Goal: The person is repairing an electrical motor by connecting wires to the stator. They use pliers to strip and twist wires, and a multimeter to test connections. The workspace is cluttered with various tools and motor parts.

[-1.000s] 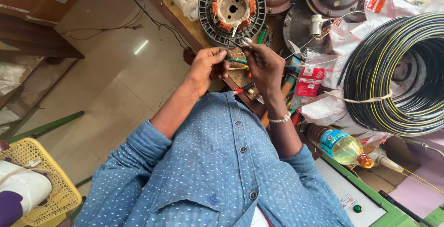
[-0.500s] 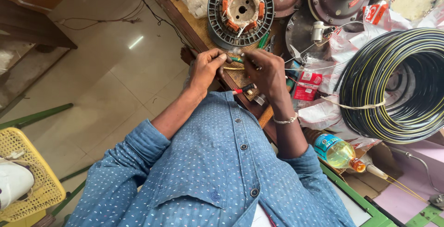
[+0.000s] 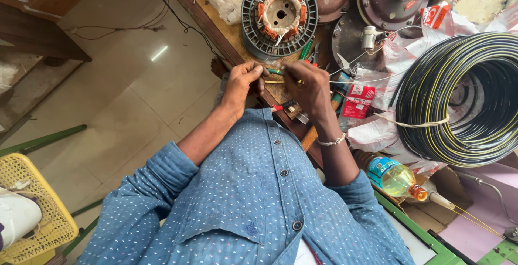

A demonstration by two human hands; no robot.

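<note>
My left hand (image 3: 243, 83) and my right hand (image 3: 308, 86) meet over the edge of a wooden workbench (image 3: 226, 33). Both pinch a thin wire with a green sleeve (image 3: 274, 72) stretched between the fingertips. Just beyond the hands lies a round fan stator (image 3: 279, 14) with orange-brown copper windings around a white hub. Fine leads run from it toward my fingers. A metal bracelet circles my right wrist. Below the hands a small red-handled tool (image 3: 283, 106) lies on the bench.
A big coil of black, yellow-striped cable (image 3: 464, 97) fills the right side. Round metal motor covers (image 3: 388, 0) lie at the top, with a red packet (image 3: 360, 99) and plastic bags nearby. A bottle of yellow liquid (image 3: 396, 178) lies lower right. A yellow basket (image 3: 32, 211) stands on the floor, lower left.
My hands stay together on the wire at the bench edge, shifting only slightly. The view has drifted a little, showing less of the basket.
</note>
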